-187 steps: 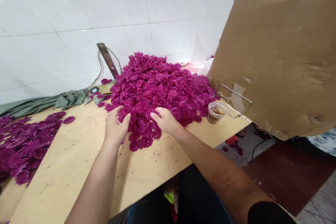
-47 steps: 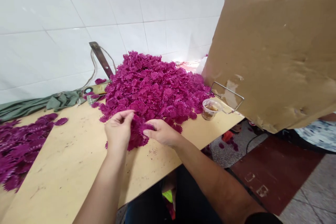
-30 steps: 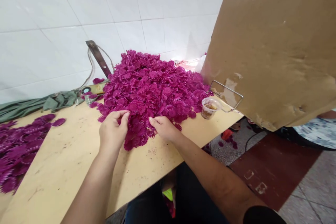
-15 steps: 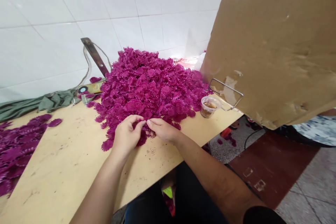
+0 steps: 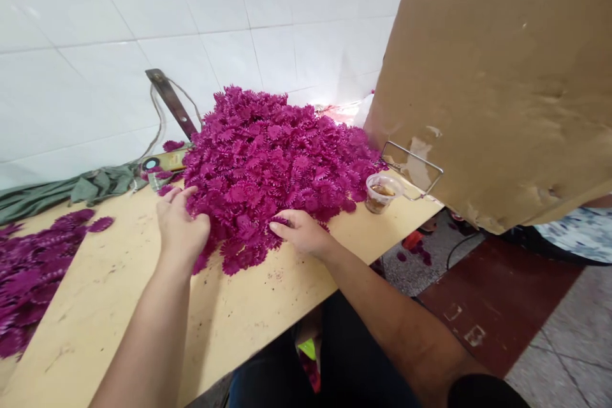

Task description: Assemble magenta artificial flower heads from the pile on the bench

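Observation:
A large heap of magenta artificial flower heads (image 5: 277,153) with fringed petals rises on the pale wooden board (image 5: 119,274). My left hand (image 5: 179,226) is at the heap's left edge, thumb and fingers apart, and I see nothing held in it. At the heap's front, my right hand (image 5: 303,234) pinches one magenta flower head (image 5: 280,221) between thumb and fingers. Loose flower heads lie close around both hands. The far side of the left fingers is partly hidden.
A plastic cup (image 5: 381,192) of brown liquid stands beside a bent wire frame (image 5: 415,169) at the right. Behind it leans a big cardboard sheet (image 5: 492,89). More flower heads (image 5: 38,274) lie at the left, near a green cloth (image 5: 90,186) and a metal bar (image 5: 172,102).
My hands, together before, are now apart. The left has moved left to the heap's edge, its fingers opening; the right stays nearly in place with a flower head.

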`<state>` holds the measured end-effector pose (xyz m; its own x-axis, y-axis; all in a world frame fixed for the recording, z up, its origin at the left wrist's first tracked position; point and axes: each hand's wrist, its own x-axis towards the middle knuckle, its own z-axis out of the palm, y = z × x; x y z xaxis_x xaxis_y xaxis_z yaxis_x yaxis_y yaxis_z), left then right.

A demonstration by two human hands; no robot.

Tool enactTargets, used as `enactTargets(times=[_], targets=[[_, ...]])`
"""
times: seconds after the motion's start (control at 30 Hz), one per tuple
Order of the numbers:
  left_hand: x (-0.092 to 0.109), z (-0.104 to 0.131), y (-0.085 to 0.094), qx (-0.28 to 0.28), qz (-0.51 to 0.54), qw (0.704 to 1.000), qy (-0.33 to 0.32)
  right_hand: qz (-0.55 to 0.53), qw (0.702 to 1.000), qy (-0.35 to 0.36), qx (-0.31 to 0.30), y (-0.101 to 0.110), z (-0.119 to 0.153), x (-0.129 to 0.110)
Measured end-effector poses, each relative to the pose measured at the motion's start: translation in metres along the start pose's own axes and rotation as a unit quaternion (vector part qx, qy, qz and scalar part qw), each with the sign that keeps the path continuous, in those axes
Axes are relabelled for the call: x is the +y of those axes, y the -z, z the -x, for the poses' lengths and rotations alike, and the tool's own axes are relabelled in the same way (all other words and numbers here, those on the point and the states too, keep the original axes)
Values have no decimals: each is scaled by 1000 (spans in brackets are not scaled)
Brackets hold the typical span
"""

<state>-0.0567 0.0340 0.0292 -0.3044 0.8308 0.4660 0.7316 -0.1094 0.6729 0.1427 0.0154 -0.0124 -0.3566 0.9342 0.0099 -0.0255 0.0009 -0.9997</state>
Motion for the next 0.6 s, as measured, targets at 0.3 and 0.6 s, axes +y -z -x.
enactTargets(times=[0.3, 0.6], targets=[[46, 55, -15, -184, 62, 979, -60, 142, 985, 5, 96, -10, -10, 5], [44, 51, -34, -163, 201, 959, 118, 2, 1000, 26, 9, -11, -9, 7]])
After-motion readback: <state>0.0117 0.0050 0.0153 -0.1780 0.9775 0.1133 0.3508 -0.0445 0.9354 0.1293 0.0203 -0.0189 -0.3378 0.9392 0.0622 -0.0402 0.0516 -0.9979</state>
